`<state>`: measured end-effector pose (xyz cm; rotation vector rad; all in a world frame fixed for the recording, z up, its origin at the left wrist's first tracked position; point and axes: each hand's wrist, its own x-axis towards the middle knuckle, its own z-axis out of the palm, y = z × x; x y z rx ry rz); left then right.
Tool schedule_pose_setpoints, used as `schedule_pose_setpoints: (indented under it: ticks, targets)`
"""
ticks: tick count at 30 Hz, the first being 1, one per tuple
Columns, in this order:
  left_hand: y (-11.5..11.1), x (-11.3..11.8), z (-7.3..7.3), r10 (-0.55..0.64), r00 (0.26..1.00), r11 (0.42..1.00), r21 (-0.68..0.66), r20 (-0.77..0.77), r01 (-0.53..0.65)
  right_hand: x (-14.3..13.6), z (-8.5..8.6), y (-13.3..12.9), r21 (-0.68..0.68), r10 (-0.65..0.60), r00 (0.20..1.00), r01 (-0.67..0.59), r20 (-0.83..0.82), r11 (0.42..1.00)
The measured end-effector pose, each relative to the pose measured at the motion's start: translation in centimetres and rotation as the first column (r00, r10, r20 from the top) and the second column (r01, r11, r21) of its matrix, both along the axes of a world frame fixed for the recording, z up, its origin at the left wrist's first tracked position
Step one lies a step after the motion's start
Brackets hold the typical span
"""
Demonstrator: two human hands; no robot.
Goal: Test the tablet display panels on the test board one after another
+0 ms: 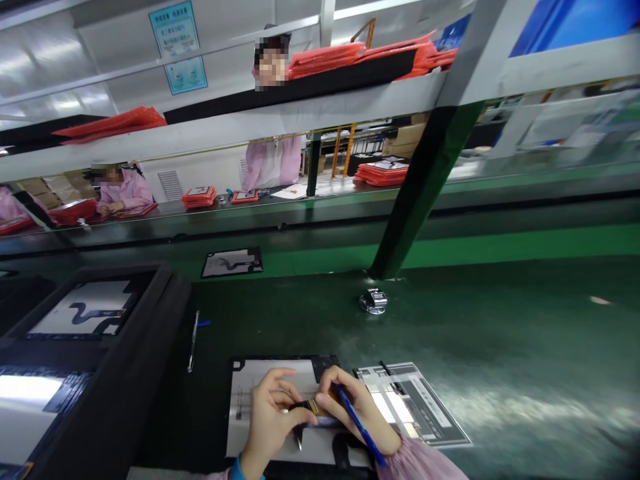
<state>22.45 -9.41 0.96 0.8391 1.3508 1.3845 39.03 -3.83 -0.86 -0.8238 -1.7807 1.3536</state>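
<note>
Centred low in view, a flat display panel (270, 440) with a silvery back and black edges lies on the green bench. Above it, my left hand (270, 417) pinches the end of a dark flex cable (306, 405) with gold contacts, its other fingers curled loosely. My right hand (357, 407) is closed at the cable's other side, thumb and forefinger together. A slim blue pen-like tool (361, 427) is tucked in my right hand, slanting down over the wrist. A small pointed metal tip shows beneath my left thumb; what it belongs to is unclear.
Right of the panel lies a sheet with white and gold patches (435, 413). A shiny metal object (373, 301) and a thin silver tool (193, 347) rest farther back. Black foam trays (150, 347) holding panels stand left. A green post (420, 193) rises behind; co-workers sit beyond.
</note>
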Motion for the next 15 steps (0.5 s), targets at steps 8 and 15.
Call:
schedule_pose_setpoints:
  ticks: [8,15]
  targets:
    - [-0.1,0.21,0.18,-0.023,0.997,0.999,-0.032,-0.068,0.021,-0.14,0.1,-0.13,-0.027,0.055,0.998,-0.057,-0.041,0.998]
    - [-0.04,0.17,0.07,-0.035,0.996,0.999,-0.04,-0.085,0.031,-0.12,0.33,-0.22,0.031,0.047,0.999,-0.047,-0.002,0.998]
